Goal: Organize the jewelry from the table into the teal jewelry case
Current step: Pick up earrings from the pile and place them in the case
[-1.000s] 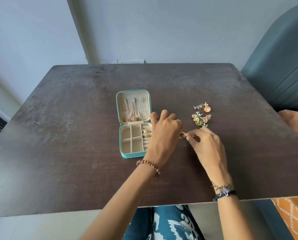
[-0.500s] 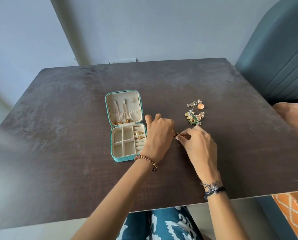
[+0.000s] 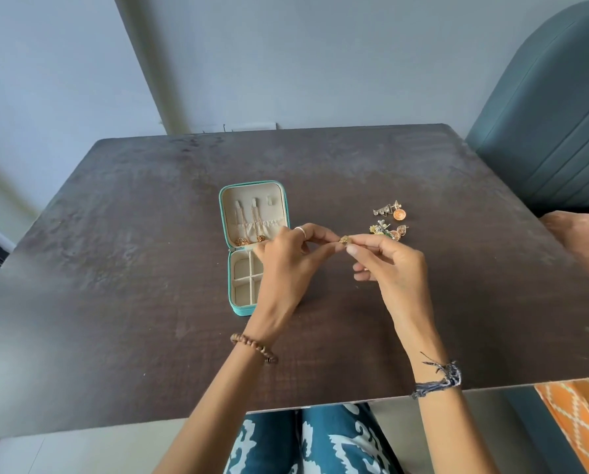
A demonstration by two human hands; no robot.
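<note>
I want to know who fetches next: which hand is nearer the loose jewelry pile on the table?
Right. The right hand sits just below-left of the jewelry pile; the left hand is farther left, over the teal case.

no readable text, no labels, brand marks, numbers or signs on the teal jewelry case [image 3: 238, 311], the dark table [image 3: 115, 268], the loose earrings [image 3: 390, 222] or the patterned clothing [image 3: 320, 443]

dark wood-grain counter [image 3: 149, 268] seen in front of grey wall [image 3: 286, 63] | teal padded chair back [image 3: 553, 131] at right | orange patterned cloth [image 3: 580, 419] at lower right
</note>
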